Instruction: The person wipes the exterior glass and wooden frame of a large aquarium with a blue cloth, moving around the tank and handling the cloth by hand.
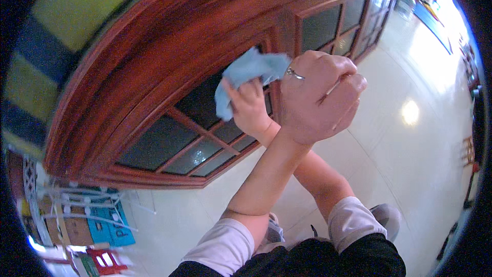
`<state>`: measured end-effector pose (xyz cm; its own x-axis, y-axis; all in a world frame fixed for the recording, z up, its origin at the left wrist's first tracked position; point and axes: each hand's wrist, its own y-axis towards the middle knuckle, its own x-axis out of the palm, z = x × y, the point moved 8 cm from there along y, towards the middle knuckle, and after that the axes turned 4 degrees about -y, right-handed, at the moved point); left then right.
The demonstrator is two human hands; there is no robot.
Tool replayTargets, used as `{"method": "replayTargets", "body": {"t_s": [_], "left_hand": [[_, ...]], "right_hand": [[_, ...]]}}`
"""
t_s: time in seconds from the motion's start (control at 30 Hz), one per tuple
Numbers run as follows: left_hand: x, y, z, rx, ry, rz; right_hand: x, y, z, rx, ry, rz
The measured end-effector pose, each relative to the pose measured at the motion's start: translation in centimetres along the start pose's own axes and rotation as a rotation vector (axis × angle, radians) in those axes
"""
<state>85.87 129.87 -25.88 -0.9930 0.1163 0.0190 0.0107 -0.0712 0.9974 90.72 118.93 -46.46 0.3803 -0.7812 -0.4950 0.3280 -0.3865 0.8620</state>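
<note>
My forearms cross. My left hand (323, 94), with a silver-coloured ring, is closest to the camera, over the right side of a red-brown wooden cabinet (161, 61). Its fingers are folded in; no object shows in it, though the inside of the palm is hidden. Beyond it, further left, my right hand (250, 104) holds a light blue cloth (255, 65), which looks blurred. The cloth lies over or just in front of a dark glass pane (196, 104) in the cabinet's panelled front; whether it touches the glass cannot be told.
Pale glossy floor tiles (384, 123) lie below and to the right. A white metal rack (84, 202) stands at lower left by blue and brown boxes (111, 223). A second glazed door (330, 27) and a clear container (406, 5) are at upper right. My shoes are below.
</note>
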Motion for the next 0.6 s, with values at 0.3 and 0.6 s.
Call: {"method": "replayTargets", "body": {"t_s": [0.3,0.6], "left_hand": [[1.6,-2.0,10.7,0.394,0.204,-0.413],[-7.7,-7.1,8.2,-0.065,0.18,-0.275]], "right_hand": [[-13.7,4.0,1.8,0.263,-0.029,0.122],[-12.0,4.0,-5.3,0.108,0.225,0.151]]}}
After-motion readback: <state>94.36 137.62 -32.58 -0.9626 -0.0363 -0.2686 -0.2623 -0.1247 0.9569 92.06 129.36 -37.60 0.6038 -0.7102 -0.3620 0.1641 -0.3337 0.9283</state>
